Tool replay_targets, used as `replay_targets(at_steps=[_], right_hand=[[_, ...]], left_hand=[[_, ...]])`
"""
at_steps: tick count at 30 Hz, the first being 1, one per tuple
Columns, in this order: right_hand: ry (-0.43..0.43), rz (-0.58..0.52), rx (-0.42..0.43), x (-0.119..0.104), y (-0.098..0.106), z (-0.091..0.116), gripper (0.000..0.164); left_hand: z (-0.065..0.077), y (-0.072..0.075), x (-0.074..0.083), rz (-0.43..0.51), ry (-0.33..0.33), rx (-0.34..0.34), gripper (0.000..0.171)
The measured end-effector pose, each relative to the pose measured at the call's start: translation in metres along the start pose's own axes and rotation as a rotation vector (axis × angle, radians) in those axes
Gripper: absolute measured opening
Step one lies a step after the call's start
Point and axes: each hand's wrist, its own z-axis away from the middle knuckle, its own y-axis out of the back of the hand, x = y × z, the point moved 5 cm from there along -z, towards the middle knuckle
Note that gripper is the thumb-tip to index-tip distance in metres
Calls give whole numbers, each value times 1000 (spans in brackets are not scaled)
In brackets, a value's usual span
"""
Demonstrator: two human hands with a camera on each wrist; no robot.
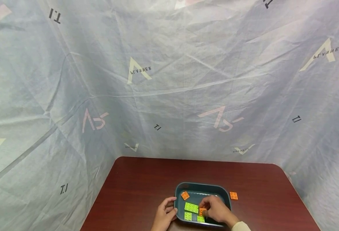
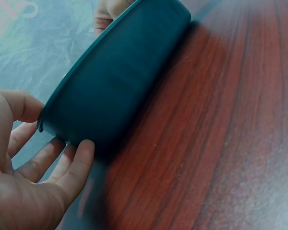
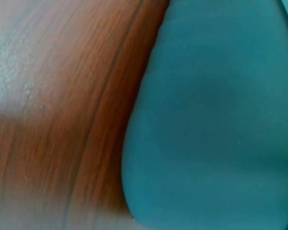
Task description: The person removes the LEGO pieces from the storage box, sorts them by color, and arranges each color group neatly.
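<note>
A dark teal tray (image 1: pixel 199 185) lies on the table with toy building bricks inside. My left hand (image 1: pixel 166 213) holds its left end. In the left wrist view the digits of that hand (image 2: pixel 38 177) touch the rim and outer wall at one corner. Over the tray's right half, my right hand (image 1: pixel 216 210) pinches an orange brick (image 1: pixel 202 211) between thumb and fingers. This brick sits close to a long green brick (image 1: pixel 191 207) and a small green brick (image 1: pixel 200 218), which the hand partly hides. The right wrist view shows the tray's outer wall (image 3: pixel 211 110), not the fingers.
Another small green brick (image 1: pixel 188 216) lies at the tray's near left, and an orange brick (image 1: pixel 185 195) at its far left corner. A further orange brick (image 1: pixel 234 195) lies on the brown wooden table (image 1: pixel 146 179) right of the tray. Printed grey sheeting (image 1: pixel 169 80) hangs behind.
</note>
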Motion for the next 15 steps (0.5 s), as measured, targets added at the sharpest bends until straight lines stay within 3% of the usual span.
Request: replay_targets(at_steps=[9,15], right_hand=[[-10,-15,63,-4,13,4,8],[-27,-15,107,-5,28,8,11]], left_hand=[[0,1,0,7,12,-10,46],[0,0,0,8,11,-13,46]])
